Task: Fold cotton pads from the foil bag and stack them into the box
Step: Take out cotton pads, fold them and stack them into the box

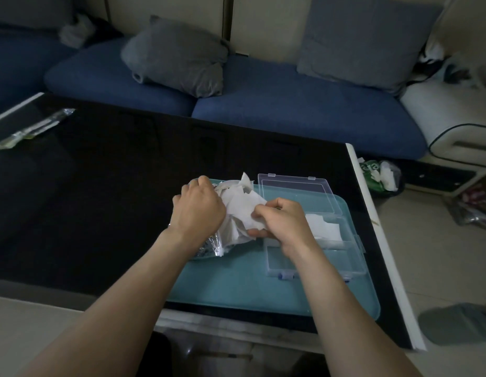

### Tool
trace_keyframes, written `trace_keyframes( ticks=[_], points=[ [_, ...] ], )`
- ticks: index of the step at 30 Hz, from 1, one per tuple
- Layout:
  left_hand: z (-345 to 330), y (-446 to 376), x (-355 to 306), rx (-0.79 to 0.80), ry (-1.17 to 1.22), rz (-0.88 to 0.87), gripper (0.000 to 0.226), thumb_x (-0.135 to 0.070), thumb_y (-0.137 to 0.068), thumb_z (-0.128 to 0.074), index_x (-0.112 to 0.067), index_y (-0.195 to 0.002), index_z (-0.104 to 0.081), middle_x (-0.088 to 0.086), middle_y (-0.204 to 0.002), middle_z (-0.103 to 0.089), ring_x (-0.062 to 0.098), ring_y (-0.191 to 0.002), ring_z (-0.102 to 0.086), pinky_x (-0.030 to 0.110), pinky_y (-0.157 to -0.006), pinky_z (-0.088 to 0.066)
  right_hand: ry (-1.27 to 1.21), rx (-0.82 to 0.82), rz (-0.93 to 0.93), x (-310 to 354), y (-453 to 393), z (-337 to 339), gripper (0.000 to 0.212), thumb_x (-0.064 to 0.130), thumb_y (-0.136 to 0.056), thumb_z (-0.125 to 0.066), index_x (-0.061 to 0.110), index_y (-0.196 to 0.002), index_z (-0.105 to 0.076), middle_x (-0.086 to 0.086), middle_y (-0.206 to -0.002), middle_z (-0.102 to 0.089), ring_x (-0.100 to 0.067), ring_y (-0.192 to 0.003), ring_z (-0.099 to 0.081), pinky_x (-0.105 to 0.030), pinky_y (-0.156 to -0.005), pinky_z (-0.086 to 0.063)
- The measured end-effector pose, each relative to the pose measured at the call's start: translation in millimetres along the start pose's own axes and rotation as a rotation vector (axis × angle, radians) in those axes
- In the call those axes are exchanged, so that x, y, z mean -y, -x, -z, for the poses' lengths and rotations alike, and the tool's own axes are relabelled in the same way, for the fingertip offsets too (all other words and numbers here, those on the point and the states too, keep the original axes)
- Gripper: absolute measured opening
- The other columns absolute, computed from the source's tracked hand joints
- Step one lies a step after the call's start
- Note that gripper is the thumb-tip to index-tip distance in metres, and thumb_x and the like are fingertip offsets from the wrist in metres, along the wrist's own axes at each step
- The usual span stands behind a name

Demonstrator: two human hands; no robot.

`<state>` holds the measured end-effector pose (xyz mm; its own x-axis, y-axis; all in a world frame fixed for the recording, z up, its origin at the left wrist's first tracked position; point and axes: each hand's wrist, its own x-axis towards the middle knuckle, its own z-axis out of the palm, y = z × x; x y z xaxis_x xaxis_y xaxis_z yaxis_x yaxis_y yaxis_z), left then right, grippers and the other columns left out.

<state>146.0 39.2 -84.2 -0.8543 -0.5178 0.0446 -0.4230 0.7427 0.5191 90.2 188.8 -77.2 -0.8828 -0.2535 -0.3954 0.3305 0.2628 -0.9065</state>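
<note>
A silver foil bag [213,244] lies on the left part of a teal tray [236,287], with crumpled white cotton pads spilling from its mouth. My left hand [198,208] grips the bag's upper edge. My right hand [282,221] pinches a white cotton pad [243,209] just above the bag. To the right stands a clear plastic box [315,257] with its lid [299,191] open toward the back. Folded white pads [326,229] lie in its far compartment; the near compartment shows none.
The tray sits near the front right corner of a glossy black table [114,186]. A clear wrapper [32,129] lies at the table's far left. A blue sofa with grey cushions [179,55] runs behind. A bin bag [380,178] stands on the floor to the right.
</note>
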Motion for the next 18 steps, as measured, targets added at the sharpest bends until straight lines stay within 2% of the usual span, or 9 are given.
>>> trace_keyframes(
  ticks=[4, 8, 12, 15, 18],
  points=[
    [1.1, 1.0, -1.1, 0.068, -0.034, -0.039, 0.022, -0.028, -0.093, -0.049, -0.011, -0.106, -0.047, 0.007, -0.11, -0.05, 0.029, -0.109, -0.048, 0.048, -0.097, -0.042, 0.06, 0.003, -0.024, 2.9, -1.3, 8.9, 0.008, -0.001, -0.083, -0.07, 0.0, -0.087, -0.062, -0.009, -0.09, -0.067, -0.027, -0.06, -0.074, -0.036, -0.058, -0.063],
    [-9.2, -2.9, 4.4, 0.11, -0.142, -0.053, 0.04, -0.038, -0.091, -0.054, -0.007, -0.116, -0.049, 0.011, -0.124, -0.05, 0.03, -0.118, -0.046, 0.047, -0.1, -0.042, 0.203, -0.006, -0.026, 4.6, -3.1, 27.1, 0.013, -0.002, -0.08, -0.071, 0.004, -0.076, -0.061, -0.008, -0.089, -0.064, -0.023, -0.053, -0.071, -0.049, -0.072, -0.063],
    [-14.3, -8.6, 8.9, 0.063, -0.198, -0.04, 0.045, -0.04, -0.092, -0.054, -0.004, -0.119, -0.049, 0.013, -0.125, -0.05, 0.031, -0.118, -0.047, 0.045, -0.097, -0.042, 0.264, -0.045, -0.032, 5.8, -2.9, 45.5, 0.013, -0.004, -0.077, -0.071, 0.004, -0.078, -0.061, -0.008, -0.092, -0.065, -0.024, -0.058, -0.074, -0.048, -0.072, -0.063],
    [-14.4, -9.2, 7.6, 0.015, -0.188, -0.033, 0.042, -0.036, -0.092, -0.056, -0.004, -0.118, -0.049, 0.014, -0.122, -0.052, 0.032, -0.116, -0.048, 0.045, -0.097, -0.042, 0.273, -0.093, -0.023, 7.6, -1.9, 58.1, 0.012, -0.003, -0.078, -0.07, 0.004, -0.077, -0.06, -0.009, -0.095, -0.064, -0.022, -0.055, -0.071, -0.046, -0.072, -0.064],
    [-13.9, -8.1, 1.7, 0.02, -0.106, -0.063, 0.04, -0.029, -0.09, -0.058, -0.009, -0.122, -0.047, 0.011, -0.125, -0.05, 0.031, -0.122, -0.045, 0.046, -0.104, -0.039, 0.238, -0.127, 0.014, 10.9, 1.3, 68.8, 0.015, -0.002, -0.079, -0.07, 0.005, -0.073, -0.058, -0.009, -0.094, -0.062, -0.021, -0.052, -0.068, -0.047, -0.076, -0.063]
  ],
)
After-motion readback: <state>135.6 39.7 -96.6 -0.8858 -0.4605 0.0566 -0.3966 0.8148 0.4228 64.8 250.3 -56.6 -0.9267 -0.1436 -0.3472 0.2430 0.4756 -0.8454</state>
